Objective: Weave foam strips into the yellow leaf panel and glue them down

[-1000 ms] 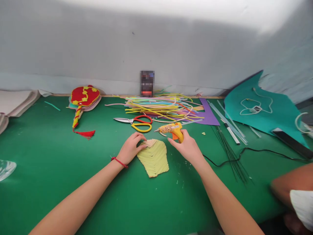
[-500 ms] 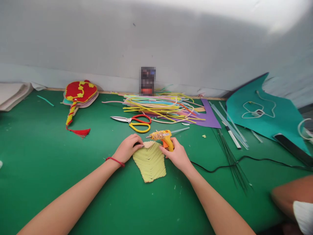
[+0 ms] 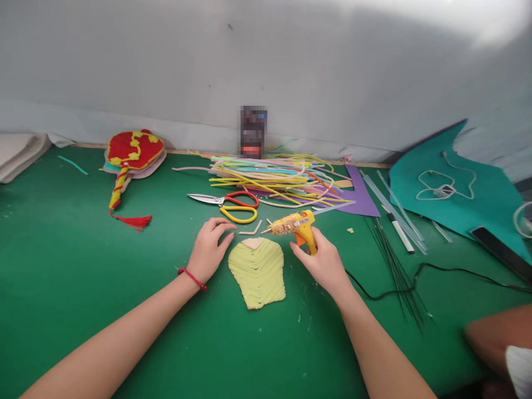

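Note:
My right hand (image 3: 318, 255) is wrapped round the handle of a yellow glue gun (image 3: 291, 223), whose nozzle points left. A clear glue stick (image 3: 334, 208) sticks out of its back. Below the nozzle, a flat yellow-green piece (image 3: 258, 277) covered in slanting strips lies on the table, with a small pale uncovered patch at its top. My left hand (image 3: 211, 249) is beside the piece's upper left edge, fingers bent and apart, holding nothing. Just above the piece lie short pale strips (image 3: 251, 228). Scissors (image 3: 226, 205) with red and yellow handles lie open behind my left hand.
A heap of coloured fuzzy stems (image 3: 274, 177) lies by the wall on purple sheet (image 3: 366, 202). At left is a red and yellow fan (image 3: 135, 151) with a tassel. Dark wires (image 3: 394, 271), a black cord (image 3: 374, 297), a teal sheet (image 3: 490, 188) and another person's arm (image 3: 486, 332) are at right.
My right hand has moved the glue gun right, off the piece. My left hand has drawn back left from the piece's top edge and let go. The short pale strips now show.

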Demonstrator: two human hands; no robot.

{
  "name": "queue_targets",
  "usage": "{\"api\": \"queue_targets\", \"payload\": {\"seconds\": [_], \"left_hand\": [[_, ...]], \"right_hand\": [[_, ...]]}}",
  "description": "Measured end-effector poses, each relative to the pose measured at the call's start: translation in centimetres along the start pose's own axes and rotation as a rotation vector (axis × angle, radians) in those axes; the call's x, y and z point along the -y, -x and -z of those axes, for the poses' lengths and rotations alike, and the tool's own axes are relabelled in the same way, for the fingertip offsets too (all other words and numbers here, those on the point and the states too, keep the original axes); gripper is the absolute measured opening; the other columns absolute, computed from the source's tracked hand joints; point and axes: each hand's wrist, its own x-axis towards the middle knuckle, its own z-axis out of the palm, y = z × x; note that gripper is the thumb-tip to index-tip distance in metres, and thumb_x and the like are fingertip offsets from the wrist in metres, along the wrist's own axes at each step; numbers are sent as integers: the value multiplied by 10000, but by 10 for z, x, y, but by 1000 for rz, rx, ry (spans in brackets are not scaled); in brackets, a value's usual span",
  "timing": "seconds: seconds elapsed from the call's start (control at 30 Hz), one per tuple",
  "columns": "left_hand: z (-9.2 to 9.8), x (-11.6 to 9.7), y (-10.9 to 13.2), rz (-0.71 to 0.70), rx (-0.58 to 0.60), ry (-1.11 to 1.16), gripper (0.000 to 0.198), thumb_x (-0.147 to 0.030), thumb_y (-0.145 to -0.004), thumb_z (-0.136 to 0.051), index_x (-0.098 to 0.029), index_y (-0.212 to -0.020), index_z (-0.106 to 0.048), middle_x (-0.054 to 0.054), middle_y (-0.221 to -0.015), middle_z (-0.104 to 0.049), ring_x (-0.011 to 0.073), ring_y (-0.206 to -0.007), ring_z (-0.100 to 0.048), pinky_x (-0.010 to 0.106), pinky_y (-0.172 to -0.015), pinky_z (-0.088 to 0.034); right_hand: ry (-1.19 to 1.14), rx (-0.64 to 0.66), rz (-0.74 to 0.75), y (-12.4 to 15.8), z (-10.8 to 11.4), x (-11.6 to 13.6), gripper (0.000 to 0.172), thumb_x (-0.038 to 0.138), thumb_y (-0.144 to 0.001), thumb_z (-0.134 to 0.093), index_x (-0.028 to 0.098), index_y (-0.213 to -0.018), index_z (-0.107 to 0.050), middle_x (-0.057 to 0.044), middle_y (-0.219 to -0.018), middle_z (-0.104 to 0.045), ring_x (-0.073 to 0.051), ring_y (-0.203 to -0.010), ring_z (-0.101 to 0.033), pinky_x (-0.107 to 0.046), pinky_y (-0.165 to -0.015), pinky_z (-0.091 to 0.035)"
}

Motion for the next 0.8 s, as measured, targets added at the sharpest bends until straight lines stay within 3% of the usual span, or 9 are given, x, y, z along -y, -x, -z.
{"api": "queue_targets", "payload": {"seconds": [0.13,0.3,0.57,0.8], "left_hand": [[2,-13,12,20,92,-100,203,-316,-784,-595,-219,-962,-590,55,-999,-528,224,-953,-507,392,-853,-420],[1,-16,17,-32,191,-158,220,-336,-781,-597,-237,-977,-608,58,-1011,-519,230,-947,-501,386,-824,-410],[-1,-13,15,-31,213,-158,210,-332,-792,-587,-229,-973,-615,56,-995,-530,227,-927,-510,381,-801,-411],[-1,-14,15,-44,217,-155,291,-325,-808,-570,-247,-1088,-589,56,-990,-532,221,-926,-506,370,-797,-422]], "right_hand": [[161,-19,22,-2,3,-10,311,374,-745,-519,220,-1014,-548,-64,-956,-636,-225,-786,-584,-288,-599,-402],[279,58,79,2,-3,-10,309,321,-740,-516,225,-1033,-539,-50,-939,-635,-223,-823,-589,-280,-589,-394],[319,75,94,5,-5,-8,264,291,-745,-503,222,-998,-537,-43,-888,-621,-210,-793,-576,-267,-549,-362],[295,110,95,5,-5,-7,253,292,-771,-471,209,-1001,-537,-44,-892,-619,-200,-791,-577,-263,-579,-378]]}}
